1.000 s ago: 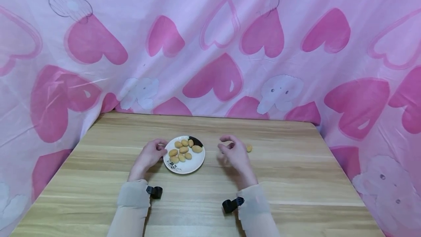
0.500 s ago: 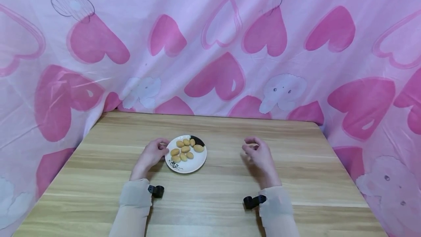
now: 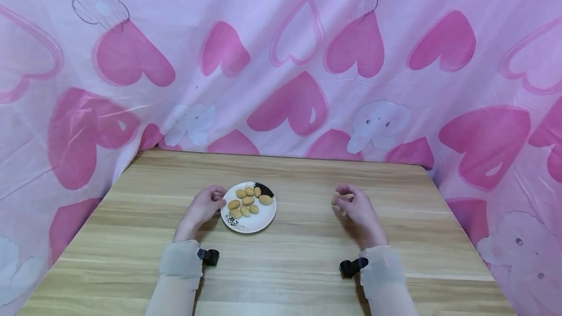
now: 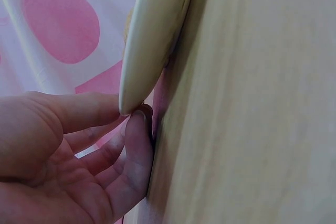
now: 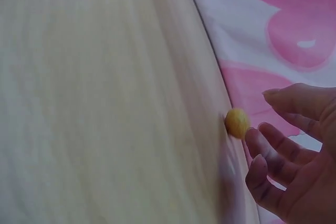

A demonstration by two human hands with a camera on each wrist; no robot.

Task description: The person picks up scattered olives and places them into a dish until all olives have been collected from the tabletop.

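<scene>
A white plate [image 3: 259,219] with a black patch and a dark floral print holds several small, oval, tan-yellow pieces, rather like tiny potatoes. At its left rim, my left hand [image 3: 202,207] pinches the edge; the left wrist view has the thumb at the rim and curled fingers under the plate [image 4: 155,40]. Over to the right, my right hand [image 3: 359,208] hovers at a single yellow oval piece [image 5: 237,123] lying on the table. In the right wrist view the fingertips are right by that piece, thumb and fingers spread apart. From the head, the hand hides part of it.
The wooden table [image 3: 281,267] has its far edge against a pink curtain [image 3: 263,33] printed with hearts, which also hangs along both sides. A small black camera is strapped to each wrist, such as the right wrist camera [image 3: 352,267].
My right hand has moved right, away from the plate to the loose yellow piece, which it now partly covers. The left hand stays at the plate's rim; the view has shifted slightly.
</scene>
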